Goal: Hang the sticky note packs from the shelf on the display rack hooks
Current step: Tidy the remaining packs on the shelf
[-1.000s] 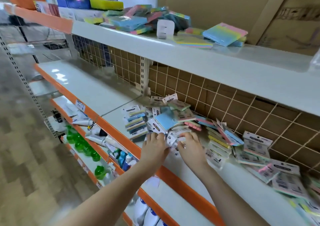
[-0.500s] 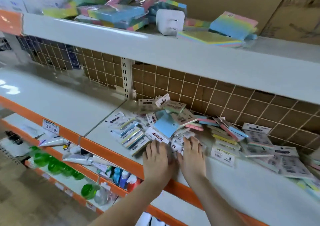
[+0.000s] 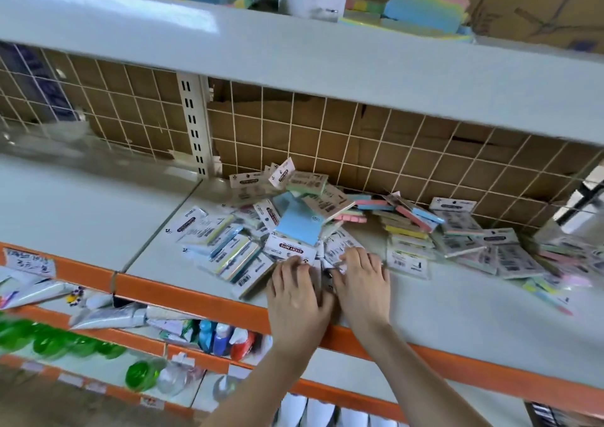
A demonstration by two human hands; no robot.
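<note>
Step in hand: gathering packs, not yet hanging. Both hands are working side by side at the front lip of the white metal shelf with the orange edge strip (image 3: pixel 209 299).

Left hand (image 3: pixel 295 291) is lying palm down, fingers spread and nearly straight, tips pressing on a white-carded pack printed STICKY NOTE (image 3: pixel 289 249).

Right hand (image 3: pixel 362 282), at its 3 o'clock, is lying flat likewise; whether its fingertips are pinching the small packs under them, I cannot tell.

Loose heap of cellophane-wrapped pastel sticky note packs (image 3: pixel 405 227) is sprawling from 12 to 3 o'clock of the hands, along the cream wire grid back panel (image 3: pixel 359 139).

Count: two hands; packs too jumbled and blurred to count, likely several dozen. No hooks showing.

Next move, my judgement: close fingers on a small stack, lift it clear, find a hook and thread the card holes.
</note>
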